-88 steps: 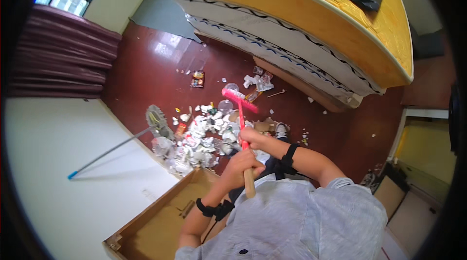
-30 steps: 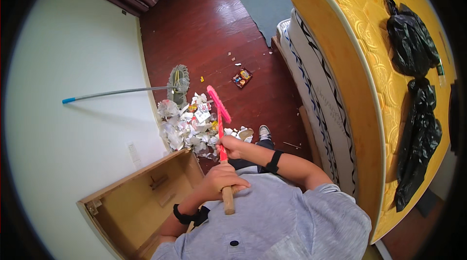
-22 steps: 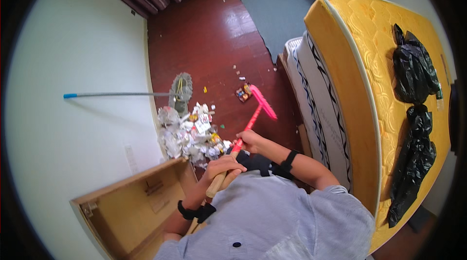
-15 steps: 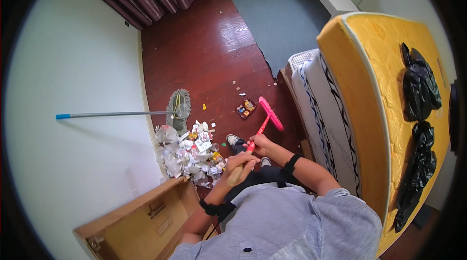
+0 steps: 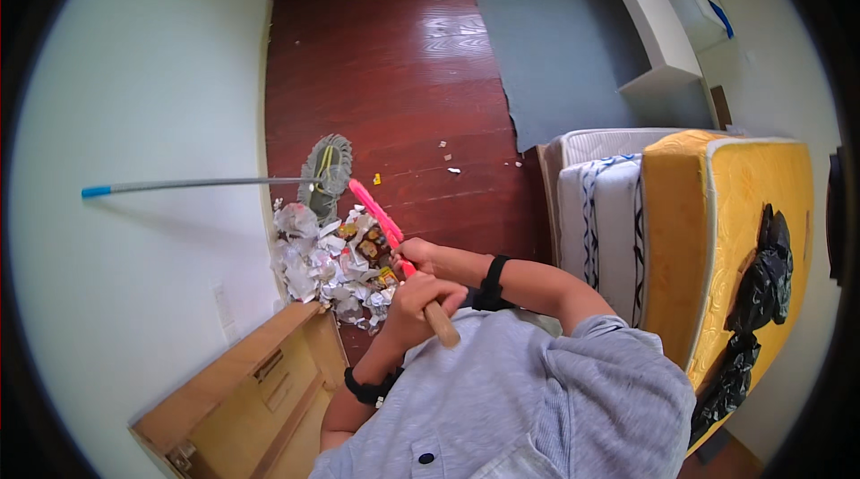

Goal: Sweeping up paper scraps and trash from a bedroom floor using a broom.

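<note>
A broom (image 5: 377,211) with a pink head and a red and wooden handle is gripped in both of my hands. Near the wooden end of the handle, my left hand (image 5: 423,307) is closed around it. My right hand (image 5: 415,254) wraps the red part lower down, close to the head. The bristles lie against the right side of a rubbish pile (image 5: 309,269) of crumpled paper, plastic bags and wrappers. A brown snack package (image 5: 369,248) sits at the edge of that pile beside the broom head.
Behind the pile lies a grey mop (image 5: 325,161), its pole leaning toward the left wall. A wooden drawer-like box (image 5: 260,389) stands at lower left. Mattresses (image 5: 681,237) with black plastic bags (image 5: 761,273) stand at right. Small scraps (image 5: 454,170) dot the red floor.
The broom head has swept left from the floor to the pile. The snack package has moved left with it and now lies against the rubbish. My view has shifted too.
</note>
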### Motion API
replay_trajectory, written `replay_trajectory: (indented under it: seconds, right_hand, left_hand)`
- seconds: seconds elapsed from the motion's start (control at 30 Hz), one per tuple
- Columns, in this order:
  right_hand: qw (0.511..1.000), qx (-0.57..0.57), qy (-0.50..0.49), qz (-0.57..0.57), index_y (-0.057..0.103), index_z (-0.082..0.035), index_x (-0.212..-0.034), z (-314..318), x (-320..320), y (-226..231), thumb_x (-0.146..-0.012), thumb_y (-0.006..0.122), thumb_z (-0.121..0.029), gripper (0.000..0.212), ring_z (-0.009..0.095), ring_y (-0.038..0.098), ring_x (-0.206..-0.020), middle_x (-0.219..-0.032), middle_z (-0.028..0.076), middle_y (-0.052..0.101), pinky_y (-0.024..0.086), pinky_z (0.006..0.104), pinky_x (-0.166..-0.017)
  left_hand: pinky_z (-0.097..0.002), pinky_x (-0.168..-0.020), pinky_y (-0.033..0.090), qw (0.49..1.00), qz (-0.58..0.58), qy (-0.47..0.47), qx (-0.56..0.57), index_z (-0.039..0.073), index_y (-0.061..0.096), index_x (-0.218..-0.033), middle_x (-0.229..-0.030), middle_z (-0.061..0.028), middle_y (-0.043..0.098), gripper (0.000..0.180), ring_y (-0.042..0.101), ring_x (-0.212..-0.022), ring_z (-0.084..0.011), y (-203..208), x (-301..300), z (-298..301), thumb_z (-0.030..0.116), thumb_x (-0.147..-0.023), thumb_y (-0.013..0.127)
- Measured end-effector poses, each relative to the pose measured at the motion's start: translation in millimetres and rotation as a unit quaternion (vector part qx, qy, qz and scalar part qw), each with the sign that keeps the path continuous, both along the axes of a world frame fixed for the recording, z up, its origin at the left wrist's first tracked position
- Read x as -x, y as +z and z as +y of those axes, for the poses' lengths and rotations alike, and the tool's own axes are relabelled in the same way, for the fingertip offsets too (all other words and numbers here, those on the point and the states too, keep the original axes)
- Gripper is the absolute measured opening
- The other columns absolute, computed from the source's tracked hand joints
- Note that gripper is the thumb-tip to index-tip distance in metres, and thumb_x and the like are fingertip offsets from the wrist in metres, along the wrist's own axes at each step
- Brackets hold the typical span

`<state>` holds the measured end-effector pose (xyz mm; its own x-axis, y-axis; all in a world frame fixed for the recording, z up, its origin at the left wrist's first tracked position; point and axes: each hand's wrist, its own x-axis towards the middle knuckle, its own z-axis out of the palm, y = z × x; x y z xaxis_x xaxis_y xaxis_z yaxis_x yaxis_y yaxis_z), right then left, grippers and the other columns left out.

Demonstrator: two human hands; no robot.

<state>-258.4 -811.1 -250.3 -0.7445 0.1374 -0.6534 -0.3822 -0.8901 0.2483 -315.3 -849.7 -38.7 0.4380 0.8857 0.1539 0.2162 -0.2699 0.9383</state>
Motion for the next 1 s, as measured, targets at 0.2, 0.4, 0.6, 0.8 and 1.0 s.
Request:
replay_trajectory:
  seconds: [0.2, 0.4, 0.6, 0.8, 1.0]
  right_hand:
    - [0.989, 0.004, -0.089, -0.117, 0.038, -0.004, -0.079, 44, -113, 69, -0.086, 0.037, 0.000, 0.007, 0.013, 0.040, -0.047, -0.057, 0.003, 0.039, 0.041, 0.0263, -0.046]
    - [0.954, -0.025, -0.115, -0.275, 0.038, -0.004, -0.080, 83, -219, -6, -0.085, 0.038, -0.001, 0.006, 0.017, 0.044, -0.051, -0.062, 0.005, 0.041, 0.045, 0.0315, -0.051]
    - [0.967, 0.021, -0.049, -0.250, 0.041, 0.000, -0.084, 101, -228, -87, -0.083, 0.035, 0.002, 0.007, 0.020, 0.049, -0.054, -0.064, 0.009, 0.045, 0.048, 0.0337, -0.051]
    - [0.962, -0.005, 0.238, -0.135, 0.040, -0.003, -0.067, 105, -110, -65, -0.079, 0.039, -0.002, 0.013, 0.022, 0.048, -0.059, -0.060, 0.008, 0.042, 0.044, 0.0332, -0.056]
    - [0.903, -0.202, 0.319, -0.204, 0.039, -0.004, -0.085, 93, 22, -5, -0.072, 0.043, 0.009, 0.019, 0.018, 0.044, -0.050, -0.058, 0.007, 0.041, 0.037, 0.0348, -0.041]
  left_hand:
    - [-0.0287, -0.052, 0.037, 0.993, 0.004, -0.115, 0.025, 0.005, 0.062, -0.077, -0.056, -0.0029, 0.048, 0.013, 0.046, -0.054, -0.0176, 34, -72, 44, 0.004, -0.067, 0.070]
    - [-0.0295, -0.062, 0.043, 0.982, 0.037, -0.056, 0.179, 0.001, 0.059, -0.080, -0.070, -0.0079, 0.054, 0.004, 0.052, -0.066, -0.0195, -36, -132, 82, 0.005, -0.078, 0.060]
    - [-0.0259, -0.063, 0.043, 0.989, 0.099, -0.018, 0.105, 0.002, 0.062, -0.087, -0.077, -0.0079, 0.059, 0.010, 0.055, -0.070, -0.0151, -69, -152, 95, 0.010, -0.082, 0.058]
    - [-0.0288, -0.067, 0.045, 0.945, 0.063, 0.223, 0.233, 0.002, 0.061, -0.085, -0.076, -0.0097, 0.061, 0.010, 0.057, -0.070, -0.0191, -18, -106, 64, 0.010, -0.081, 0.057]
    - [-0.0320, -0.064, 0.043, 0.936, 0.181, 0.276, 0.127, 0.004, 0.060, -0.084, -0.072, -0.0091, 0.058, 0.011, 0.056, -0.067, -0.0245, 12, -35, 50, 0.011, -0.076, 0.062]
